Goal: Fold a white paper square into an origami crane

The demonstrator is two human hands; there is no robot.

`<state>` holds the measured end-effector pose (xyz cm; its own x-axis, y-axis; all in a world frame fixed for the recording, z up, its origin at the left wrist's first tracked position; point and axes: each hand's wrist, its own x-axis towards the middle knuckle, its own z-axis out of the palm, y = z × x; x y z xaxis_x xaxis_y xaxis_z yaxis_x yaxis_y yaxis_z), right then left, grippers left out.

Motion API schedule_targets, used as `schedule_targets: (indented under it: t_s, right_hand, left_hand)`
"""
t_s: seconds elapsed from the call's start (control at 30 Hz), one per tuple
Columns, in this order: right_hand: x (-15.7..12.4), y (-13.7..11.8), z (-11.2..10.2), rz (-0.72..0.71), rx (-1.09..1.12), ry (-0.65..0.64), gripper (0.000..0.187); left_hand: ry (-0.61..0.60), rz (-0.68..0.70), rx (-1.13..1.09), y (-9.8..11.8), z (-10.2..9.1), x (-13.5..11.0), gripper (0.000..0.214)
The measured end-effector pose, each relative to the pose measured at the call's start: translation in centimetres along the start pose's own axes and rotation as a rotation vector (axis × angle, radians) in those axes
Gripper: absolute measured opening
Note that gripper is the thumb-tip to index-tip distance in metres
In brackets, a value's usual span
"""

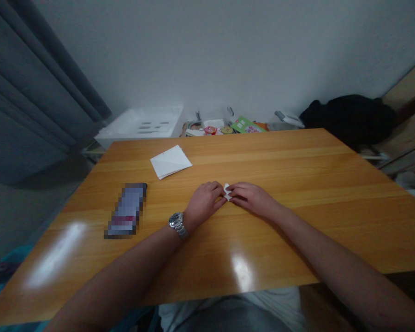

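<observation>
My left hand and my right hand meet at the middle of the wooden table. Both pinch a small folded white piece of paper between their fingertips, and most of it is hidden by the fingers. A metal wristwatch sits on my left wrist. Both hands rest on the tabletop.
A folded white paper sheet lies further back on the table, to the left. A dark phone-like object, pixelated, lies to the left of my left hand. Behind the table are a white box, clutter and a black bag.
</observation>
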<state>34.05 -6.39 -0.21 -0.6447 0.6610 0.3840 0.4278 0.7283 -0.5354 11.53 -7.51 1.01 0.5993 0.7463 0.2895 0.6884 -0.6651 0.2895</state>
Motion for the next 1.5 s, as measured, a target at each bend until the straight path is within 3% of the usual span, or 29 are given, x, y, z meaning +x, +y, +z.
schedule_targets:
  t_s: [0.3, 0.5, 0.87, 1.07, 1.5]
  right_hand:
    - [-0.1, -0.7, -0.5, 0.072, 0.033, -0.004, 0.019]
    - [-0.1, -0.3, -0.4, 0.033, -0.009, -0.026, 0.013]
    - [-0.5, 0.5, -0.6, -0.007, -0.012, -0.061, 0.019]
    - [-0.7, 1.0, -0.6, -0.02, -0.098, -0.119, 0.02]
    - [-1.2, 0.7, -0.7, -0.035, -0.086, -0.129, 0.028]
  left_hand:
    - [-0.02, 0.031, 0.027, 0.1, -0.3, -0.3, 0.019]
    - [-0.028, 0.029, 0.046, 0.2, -0.3, -0.2, 0.02]
    - [-0.07, 0.042, 0.158, 0.5, -0.5, -0.2, 0.027]
    - [-0.107, 0.149, 0.221, 0.4, -1.0, -0.4, 0.029]
    - [-0.154, 0.199, 0.377, 2.3, -1.5, -1.2, 0.03]
